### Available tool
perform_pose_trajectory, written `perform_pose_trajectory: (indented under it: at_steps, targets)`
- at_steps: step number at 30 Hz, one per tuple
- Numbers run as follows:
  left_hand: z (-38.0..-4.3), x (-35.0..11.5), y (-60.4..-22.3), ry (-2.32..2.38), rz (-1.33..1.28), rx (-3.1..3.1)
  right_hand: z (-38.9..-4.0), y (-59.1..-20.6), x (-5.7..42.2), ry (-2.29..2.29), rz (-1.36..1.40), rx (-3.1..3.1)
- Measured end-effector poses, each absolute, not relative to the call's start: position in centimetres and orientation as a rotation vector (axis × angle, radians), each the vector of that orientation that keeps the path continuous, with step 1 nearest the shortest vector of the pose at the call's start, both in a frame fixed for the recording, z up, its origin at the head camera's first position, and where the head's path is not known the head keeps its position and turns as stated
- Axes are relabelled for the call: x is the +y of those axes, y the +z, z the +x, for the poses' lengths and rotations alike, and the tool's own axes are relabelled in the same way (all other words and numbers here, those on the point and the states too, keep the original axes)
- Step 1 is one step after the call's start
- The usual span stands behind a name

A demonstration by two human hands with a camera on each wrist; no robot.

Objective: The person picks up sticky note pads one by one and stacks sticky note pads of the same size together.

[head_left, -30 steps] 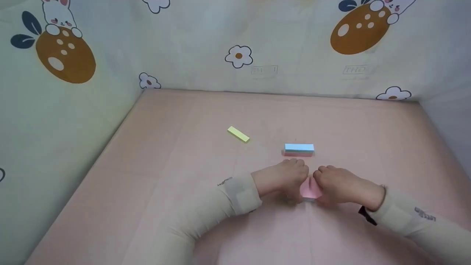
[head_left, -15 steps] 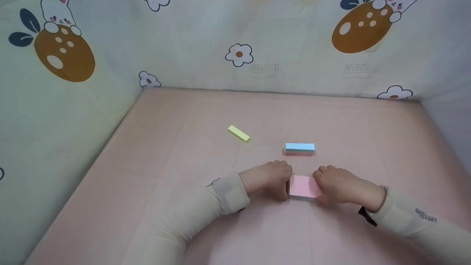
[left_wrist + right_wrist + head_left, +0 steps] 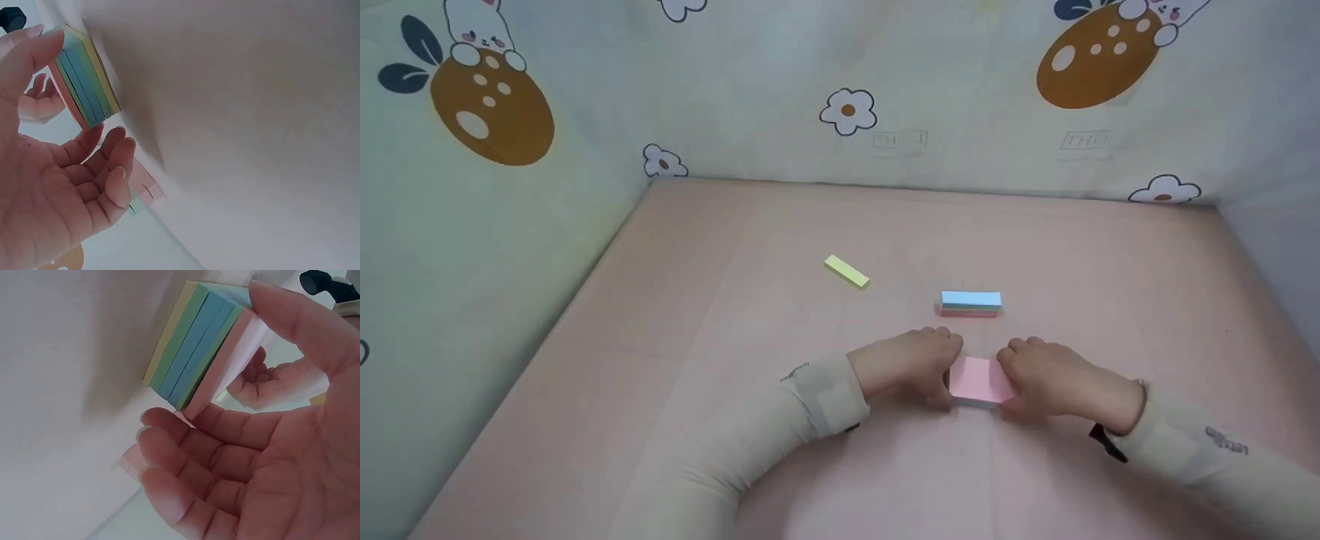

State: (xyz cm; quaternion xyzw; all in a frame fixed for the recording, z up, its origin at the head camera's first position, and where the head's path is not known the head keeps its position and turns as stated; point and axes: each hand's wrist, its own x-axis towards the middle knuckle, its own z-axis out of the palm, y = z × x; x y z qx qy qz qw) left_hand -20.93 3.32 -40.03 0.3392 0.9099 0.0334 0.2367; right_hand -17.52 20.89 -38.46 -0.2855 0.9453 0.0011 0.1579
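A stack of sticky note pads (image 3: 979,380) lies on the table between the two hands, pink on top. Its layered green, blue and yellow sides show in the left wrist view. At its left end the left hand (image 3: 911,366) holds the corners, thumb at the near one and index finger at the far one; the other fingers curl loosely. The right hand (image 3: 1057,379) grips the right end between thumb and index finger, as the right wrist view also shows. Beyond the hands sits a narrow stack of sticky note strips (image 3: 970,303), blue on top and pink below.
A thin yellow sticky note strip (image 3: 847,271) lies slantwise farther back, left of the blue-topped stack. The pink table surface (image 3: 735,285) meets patterned cloth walls (image 3: 765,90) at the back and both sides.
The left hand has moved left from close beside the right hand to the stack's left end, uncovering the pink top, then shifted slightly back right. The right hand has stayed in place.
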Motion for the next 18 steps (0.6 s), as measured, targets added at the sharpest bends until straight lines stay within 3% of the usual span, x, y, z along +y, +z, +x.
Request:
perform_pose_trajectory:
  at_steps: [18]
  targets:
    - [-20.42,2.67,-40.39,0.037,1.01,2.564,-17.28,-38.39,20.67,0.038,-0.662,2.644]
